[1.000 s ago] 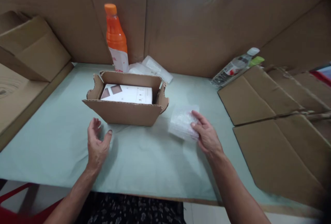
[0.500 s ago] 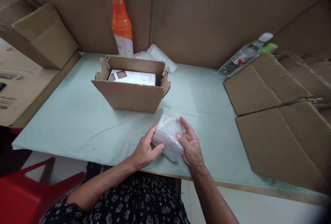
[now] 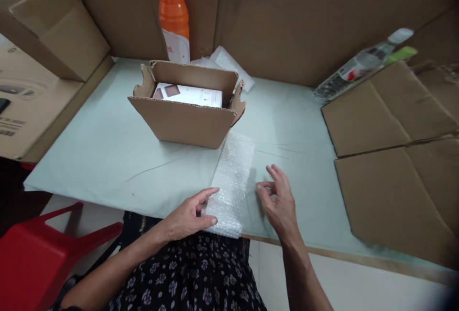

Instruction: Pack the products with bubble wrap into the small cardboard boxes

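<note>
A strip of bubble wrap (image 3: 231, 182) lies lengthwise near the table's front edge, its far end close to the cardboard box. My left hand (image 3: 191, 214) holds its near left edge, with the thumb and index finger on top; the other fingers are partly hidden. To the right of the strip, my right hand (image 3: 279, 203) hovers with fingers bent and apart, holding nothing. Beyond the wrap stands an open brown cardboard box (image 3: 186, 122), flaps up, with a white printed box (image 3: 193, 95) inside.
An orange bottle (image 3: 174, 14) and more clear wrap (image 3: 233, 67) are behind the box. At right, a clear bottle (image 3: 358, 69) leans by flattened cardboard (image 3: 394, 182). Large cartons (image 3: 28, 95) stand left, a red stool (image 3: 46, 253) below. Cardboard walls (image 3: 304, 24) rise behind.
Both hands came together on the folded bubble wrap near the front edge. It has since been unfolded into a long strip, and my right hand has let go and moved right.
</note>
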`<action>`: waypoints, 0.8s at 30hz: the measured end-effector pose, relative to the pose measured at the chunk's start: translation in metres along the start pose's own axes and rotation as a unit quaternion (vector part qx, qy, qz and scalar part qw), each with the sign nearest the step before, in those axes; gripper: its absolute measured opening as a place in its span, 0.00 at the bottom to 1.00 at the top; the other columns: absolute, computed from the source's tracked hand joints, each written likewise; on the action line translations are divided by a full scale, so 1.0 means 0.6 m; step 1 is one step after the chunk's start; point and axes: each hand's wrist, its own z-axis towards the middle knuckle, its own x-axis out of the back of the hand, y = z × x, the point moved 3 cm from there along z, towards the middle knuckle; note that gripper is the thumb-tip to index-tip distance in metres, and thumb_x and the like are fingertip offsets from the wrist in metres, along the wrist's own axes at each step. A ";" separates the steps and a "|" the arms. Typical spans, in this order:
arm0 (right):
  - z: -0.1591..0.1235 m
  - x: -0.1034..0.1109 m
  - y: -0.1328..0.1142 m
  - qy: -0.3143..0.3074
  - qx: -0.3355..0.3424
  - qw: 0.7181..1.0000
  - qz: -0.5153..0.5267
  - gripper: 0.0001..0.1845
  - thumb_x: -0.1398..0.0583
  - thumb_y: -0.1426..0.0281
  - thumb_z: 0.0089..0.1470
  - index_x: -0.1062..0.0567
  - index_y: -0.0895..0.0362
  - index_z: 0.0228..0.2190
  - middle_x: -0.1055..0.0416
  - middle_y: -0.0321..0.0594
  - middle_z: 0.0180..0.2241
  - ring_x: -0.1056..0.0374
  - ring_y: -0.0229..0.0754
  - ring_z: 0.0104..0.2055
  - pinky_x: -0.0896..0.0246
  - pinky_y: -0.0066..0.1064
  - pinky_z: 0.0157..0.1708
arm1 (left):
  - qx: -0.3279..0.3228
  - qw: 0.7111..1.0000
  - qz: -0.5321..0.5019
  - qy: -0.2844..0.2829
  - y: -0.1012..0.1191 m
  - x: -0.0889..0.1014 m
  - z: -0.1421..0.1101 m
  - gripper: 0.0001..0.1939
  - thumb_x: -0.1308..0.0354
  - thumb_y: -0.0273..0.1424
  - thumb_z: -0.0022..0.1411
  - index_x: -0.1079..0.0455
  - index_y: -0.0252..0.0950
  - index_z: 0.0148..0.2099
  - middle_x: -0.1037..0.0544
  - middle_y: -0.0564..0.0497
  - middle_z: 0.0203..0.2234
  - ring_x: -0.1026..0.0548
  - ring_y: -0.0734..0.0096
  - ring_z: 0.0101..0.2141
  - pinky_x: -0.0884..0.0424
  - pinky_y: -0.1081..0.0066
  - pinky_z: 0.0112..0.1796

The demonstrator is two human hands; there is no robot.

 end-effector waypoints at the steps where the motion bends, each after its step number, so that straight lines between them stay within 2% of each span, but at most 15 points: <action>1: -0.017 0.009 -0.001 -0.011 0.036 0.999 -0.030 0.25 0.42 0.69 0.62 0.31 0.52 0.61 0.41 0.54 0.66 0.25 0.43 0.39 0.26 0.38 0.37 | -0.001 0.999 0.030 -0.011 0.003 -0.001 -0.006 0.38 0.34 0.36 0.56 0.36 0.41 0.68 0.25 0.46 0.44 0.32 0.74 0.32 0.33 0.74 0.31; 4: -0.072 0.021 -0.013 -0.078 0.159 0.976 -0.124 0.27 0.44 0.76 0.63 0.34 0.51 0.62 0.40 0.55 0.65 0.28 0.52 0.54 0.28 0.46 0.47 | 0.022 0.995 0.095 -0.029 0.008 0.001 -0.014 0.24 0.37 0.36 0.58 0.25 0.36 0.56 0.24 0.50 0.34 0.36 0.76 0.28 0.39 0.75 0.29; 6: -0.104 0.017 -0.027 -0.110 0.221 0.954 -0.168 0.30 0.45 0.79 0.61 0.36 0.52 0.63 0.39 0.57 0.65 0.34 0.57 0.61 0.30 0.48 0.49 | 0.049 0.996 0.063 -0.028 0.005 0.000 -0.012 0.21 0.37 0.40 0.59 0.23 0.34 0.51 0.28 0.54 0.26 0.41 0.79 0.23 0.45 0.76 0.25; 9: -0.129 -0.004 -0.059 -0.115 0.270 0.943 -0.157 0.31 0.45 0.81 0.59 0.36 0.53 0.62 0.37 0.57 0.63 0.36 0.56 0.63 0.32 0.48 0.50 | 0.069 0.996 -0.045 -0.023 0.000 -0.005 -0.005 0.27 0.36 0.48 0.57 0.25 0.32 0.50 0.31 0.56 0.22 0.39 0.80 0.20 0.44 0.76 0.23; 12: -0.128 -0.026 -0.096 -0.078 0.304 0.947 -0.065 0.23 0.44 0.79 0.60 0.29 0.52 0.56 0.27 0.50 0.52 0.29 0.51 0.54 0.32 0.44 0.46 | 0.079 0.992 -0.096 -0.029 0.002 -0.005 -0.006 0.35 0.40 0.58 0.57 0.29 0.31 0.52 0.28 0.54 0.21 0.34 0.76 0.17 0.41 0.76 0.19; 14: -0.116 -0.038 -0.108 -0.067 0.260 0.963 -0.004 0.14 0.44 0.75 0.63 0.24 0.52 0.47 0.23 0.43 0.41 0.26 0.47 0.43 0.32 0.39 0.41 | 0.085 0.991 -0.102 -0.031 0.006 0.005 -0.014 0.41 0.47 0.63 0.58 0.31 0.30 0.54 0.26 0.52 0.20 0.32 0.74 0.15 0.40 0.75 0.17; 15: -0.107 -0.044 -0.108 -0.067 0.208 0.976 0.016 0.11 0.44 0.72 0.65 0.23 0.52 0.45 0.22 0.41 0.37 0.26 0.45 0.38 0.32 0.37 0.38 | 0.080 0.992 -0.098 -0.020 0.009 0.014 -0.019 0.43 0.51 0.65 0.59 0.32 0.29 0.55 0.25 0.50 0.20 0.31 0.73 0.16 0.39 0.75 0.17; 17: -0.089 -0.054 -0.095 -0.074 0.068 0.994 0.035 0.13 0.45 0.66 0.67 0.24 0.54 0.48 0.24 0.39 0.31 0.28 0.43 0.31 0.33 0.34 0.31 | 0.061 0.995 -0.074 0.019 0.017 0.033 -0.029 0.45 0.57 0.65 0.62 0.33 0.28 0.56 0.23 0.48 0.22 0.28 0.72 0.17 0.38 0.75 0.19; 19: -0.075 -0.059 -0.078 -0.072 -0.035 0.996 0.040 0.22 0.45 0.61 0.67 0.30 0.56 0.58 0.24 0.37 0.31 0.29 0.41 0.28 0.34 0.32 0.27 | 0.041 0.998 -0.027 0.050 0.025 0.047 -0.035 0.41 0.55 0.61 0.64 0.35 0.28 0.60 0.21 0.47 0.26 0.26 0.72 0.20 0.36 0.74 0.21; 21: -0.065 -0.057 -0.065 -0.056 -0.059 0.996 0.028 0.30 0.44 0.59 0.66 0.38 0.57 0.64 0.24 0.39 0.35 0.29 0.40 0.29 0.33 0.32 0.28 | 0.023 0.997 0.039 0.065 0.031 0.050 -0.035 0.36 0.48 0.53 0.65 0.38 0.31 0.64 0.21 0.49 0.29 0.26 0.71 0.23 0.33 0.73 0.24; 24: -0.064 -0.039 -0.064 -0.001 0.012 0.999 -0.036 0.29 0.42 0.62 0.64 0.37 0.55 0.63 0.26 0.48 0.49 0.27 0.44 0.38 0.30 0.36 0.34 | -0.019 0.981 0.169 0.095 0.037 0.042 -0.027 0.30 0.42 0.42 0.63 0.35 0.35 0.64 0.21 0.51 0.32 0.26 0.71 0.27 0.31 0.71 0.30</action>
